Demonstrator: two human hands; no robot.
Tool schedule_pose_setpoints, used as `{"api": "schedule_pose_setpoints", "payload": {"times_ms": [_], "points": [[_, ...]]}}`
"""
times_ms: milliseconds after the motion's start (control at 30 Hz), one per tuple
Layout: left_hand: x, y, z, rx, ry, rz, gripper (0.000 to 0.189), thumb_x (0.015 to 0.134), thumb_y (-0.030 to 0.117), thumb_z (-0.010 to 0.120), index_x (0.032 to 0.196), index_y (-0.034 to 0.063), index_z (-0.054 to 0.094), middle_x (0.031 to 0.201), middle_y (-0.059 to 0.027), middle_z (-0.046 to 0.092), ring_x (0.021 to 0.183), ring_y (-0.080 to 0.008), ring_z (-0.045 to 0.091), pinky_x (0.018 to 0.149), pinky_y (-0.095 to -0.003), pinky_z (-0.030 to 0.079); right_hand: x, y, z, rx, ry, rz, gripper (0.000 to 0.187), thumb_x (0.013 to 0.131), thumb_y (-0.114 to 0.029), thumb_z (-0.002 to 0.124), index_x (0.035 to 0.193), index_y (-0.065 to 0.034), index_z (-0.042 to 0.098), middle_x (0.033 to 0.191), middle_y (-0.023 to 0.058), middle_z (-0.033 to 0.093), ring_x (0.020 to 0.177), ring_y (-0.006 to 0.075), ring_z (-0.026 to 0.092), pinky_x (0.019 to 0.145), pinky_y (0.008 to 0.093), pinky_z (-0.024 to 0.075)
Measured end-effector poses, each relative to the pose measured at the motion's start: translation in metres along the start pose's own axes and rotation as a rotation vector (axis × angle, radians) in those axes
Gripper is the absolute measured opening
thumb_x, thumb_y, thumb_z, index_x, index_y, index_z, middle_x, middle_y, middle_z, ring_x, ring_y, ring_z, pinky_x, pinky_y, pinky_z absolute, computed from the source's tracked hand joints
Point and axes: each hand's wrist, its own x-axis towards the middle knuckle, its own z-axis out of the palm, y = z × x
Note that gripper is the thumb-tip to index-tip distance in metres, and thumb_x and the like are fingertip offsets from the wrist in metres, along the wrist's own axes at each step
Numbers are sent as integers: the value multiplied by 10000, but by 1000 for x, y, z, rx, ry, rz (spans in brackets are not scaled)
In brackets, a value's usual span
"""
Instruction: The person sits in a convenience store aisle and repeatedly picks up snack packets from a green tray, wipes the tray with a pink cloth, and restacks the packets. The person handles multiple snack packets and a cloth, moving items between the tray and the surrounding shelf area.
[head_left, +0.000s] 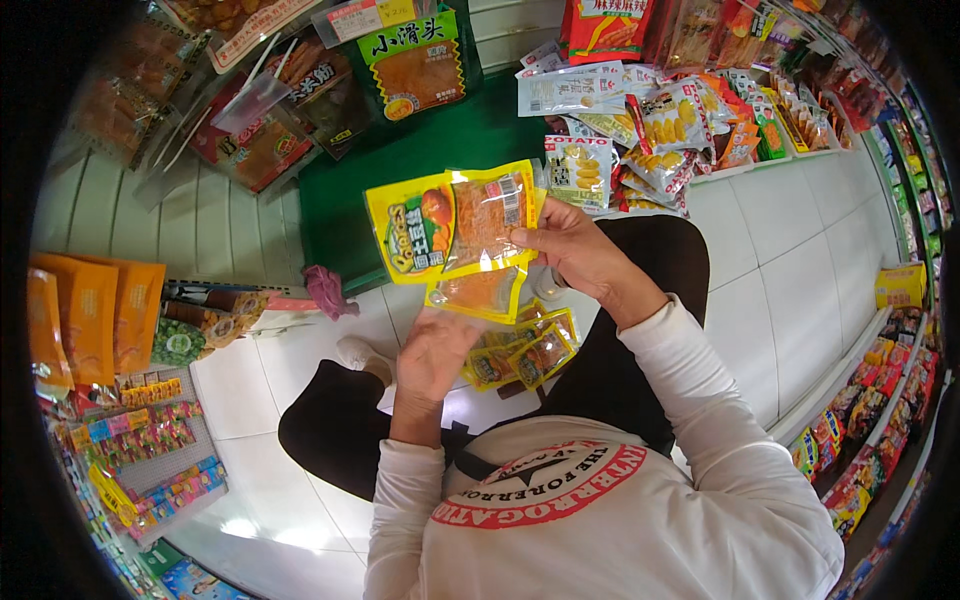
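My right hand (589, 251) grips a few yellow-edged snack packets at their right side, thumb on top. The front packet (480, 225) has a clear window showing orange-brown food. A second packet (480, 292) sticks out below it. My left hand (435, 352) is blurred at the lower edge of that second packet; whether its fingers hold it is unclear. Under my hands, between my knees, several similar yellow packets (525, 352) lie in a loose pile.
Before me is a green shelf surface (420, 165), with a heap of silver potato snack bags (667, 127) at its right. Hanging snack packs (420, 64) line the rack above. A crumpled purple cloth (328, 292) hangs at the shelf's corner. Stocked shelves (862, 427) stand at right.
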Motion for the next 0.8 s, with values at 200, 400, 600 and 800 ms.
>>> {"api": "schedule_pose_setpoints", "payload": {"times_ms": [200,400,600,800], "points": [[8,-8,62,170,286,66,461,962,77,588,1404,47,461,1413,-121,528,1317,-273,498,1123,-478,385,-24,3,7,-17,24,-20,360,916,-29,671,1263,-89,599,1115,13,683,1002,108,660,860,300,553],[0,-11,76,395,337,34,401,958,35,599,1353,45,528,1323,-74,597,1207,-193,572,1035,-367,451,-49,9,21,-53,121,-244,713,873,23,680,1492,-118,355,1177,31,651,998,108,637,845,269,531],[-19,15,71,785,397,-48,373,905,63,677,1269,39,602,1163,-25,676,1035,-124,618,917,-297,487,-58,7,11,-243,-18,-241,818,841,53,695,1531,-135,299,1089,44,642,960,100,611,855,240,482],[-29,45,77,734,324,-84,369,885,29,659,1247,-6,598,1155,-56,683,1039,-147,636,925,-301,493,-58,11,-4,-41,-139,17,621,892,3,661,1455,-94,419,1107,42,664,1011,122,645,898,263,503]]}}
